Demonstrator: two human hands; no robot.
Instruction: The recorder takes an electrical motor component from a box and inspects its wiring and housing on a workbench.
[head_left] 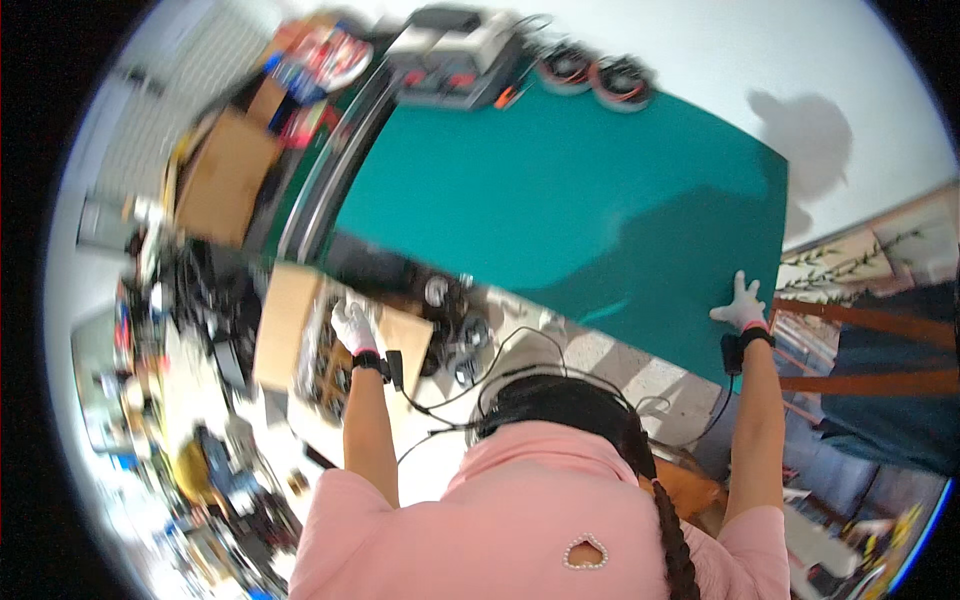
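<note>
My right hand [742, 304], in a white glove, lies with its fingers spread on the right end of a green tabletop [480, 190]. Nothing is in it. In a matching glove, my left hand [353, 326] is over or beside an open cardboard box [287, 325] at the table's near left. Blur hides how its fingers are bent, and no held thing shows. Dark parts in clear plastic [322, 370] fill the box below that hand. Each wrist wears a black strap with a small cabled device.
At the table's far edge stand a grey-and-white machine [455, 55], an orange-handled tool [510, 97] and two round coils [622, 82]. A metal rail [335, 165] runs along the left side, with a cardboard piece [228, 175] beyond. Black cables [470, 395] hang between my arms.
</note>
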